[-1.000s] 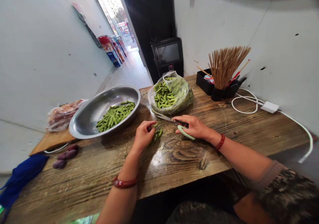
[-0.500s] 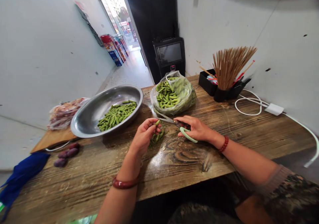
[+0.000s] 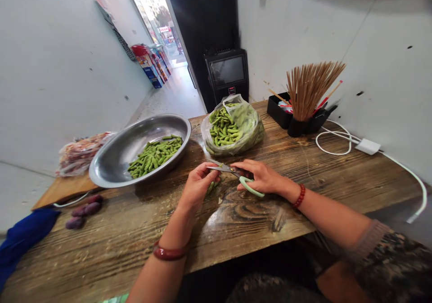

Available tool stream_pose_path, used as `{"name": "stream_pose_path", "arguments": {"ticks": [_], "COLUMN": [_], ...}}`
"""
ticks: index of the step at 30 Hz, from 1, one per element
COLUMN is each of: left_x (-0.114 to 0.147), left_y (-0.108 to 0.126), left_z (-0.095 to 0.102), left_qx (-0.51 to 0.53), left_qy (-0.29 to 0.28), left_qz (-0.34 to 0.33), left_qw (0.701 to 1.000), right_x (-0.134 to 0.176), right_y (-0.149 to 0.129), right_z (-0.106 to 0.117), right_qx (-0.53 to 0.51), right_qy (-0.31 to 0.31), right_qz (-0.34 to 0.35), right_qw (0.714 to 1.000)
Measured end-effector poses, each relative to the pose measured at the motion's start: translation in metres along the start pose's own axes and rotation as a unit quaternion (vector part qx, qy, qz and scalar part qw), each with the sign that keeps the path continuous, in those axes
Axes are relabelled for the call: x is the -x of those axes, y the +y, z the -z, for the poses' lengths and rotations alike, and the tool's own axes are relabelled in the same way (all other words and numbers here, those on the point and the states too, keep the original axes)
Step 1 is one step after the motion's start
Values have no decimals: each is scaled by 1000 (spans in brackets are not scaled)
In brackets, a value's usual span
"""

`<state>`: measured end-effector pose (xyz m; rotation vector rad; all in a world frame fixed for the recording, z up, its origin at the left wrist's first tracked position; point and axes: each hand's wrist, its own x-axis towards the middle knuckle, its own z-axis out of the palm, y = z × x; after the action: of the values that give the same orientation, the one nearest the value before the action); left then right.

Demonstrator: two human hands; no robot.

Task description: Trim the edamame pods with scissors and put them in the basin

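Note:
My right hand (image 3: 261,177) is closed round the handles of a pair of scissors (image 3: 232,170) with pale green grips. The blades point left, slightly parted, over the fingertips of my left hand (image 3: 200,184). Those fingertips are pinched on a soybean pod, mostly hidden by the fingers and blades. A few green pods (image 3: 211,187) lie on the table below, with small trimmings near them. Beyond my hands, a clear plastic bag (image 3: 253,130) is full of pods. To the left, a wide steel basin (image 3: 114,152) holds a heap of green pods (image 3: 157,154).
Purple-red tubers (image 3: 84,210) and a blue cloth (image 3: 27,238) lie at the left of the wooden table (image 3: 135,244). A bagged pack of meat (image 3: 83,154) rests on a wooden board (image 3: 62,190). Skewers (image 3: 308,91) stand in a black holder, back right, near a white cable (image 3: 401,166).
The scissor blades have moved left over my left fingertips, where the pod showed clearly before. The view has shifted slightly.

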<state>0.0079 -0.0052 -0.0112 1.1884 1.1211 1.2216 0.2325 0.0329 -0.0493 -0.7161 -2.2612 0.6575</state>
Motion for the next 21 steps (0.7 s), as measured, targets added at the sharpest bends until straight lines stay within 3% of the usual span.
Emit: {"name": "stream_pose_path", "arguments": {"ticks": [5, 10, 21], "left_x": [1, -1, 3], "left_y": [2, 3, 4], "left_z": [0, 1, 0], "left_qx": [-46, -131, -56], "left_qy": [-8, -3, -45], "left_qz": [-16, -85, 27], "left_qw": [999, 988, 997], "right_x": [0, 0, 0], "right_y": [-1, -3, -1], "right_z": [0, 1, 1], "right_qx": [-16, -6, -12], "right_qy": [4, -6, -3], "right_qz": [-4, -1, -4], "right_qw": [1000, 1000, 1000]}}
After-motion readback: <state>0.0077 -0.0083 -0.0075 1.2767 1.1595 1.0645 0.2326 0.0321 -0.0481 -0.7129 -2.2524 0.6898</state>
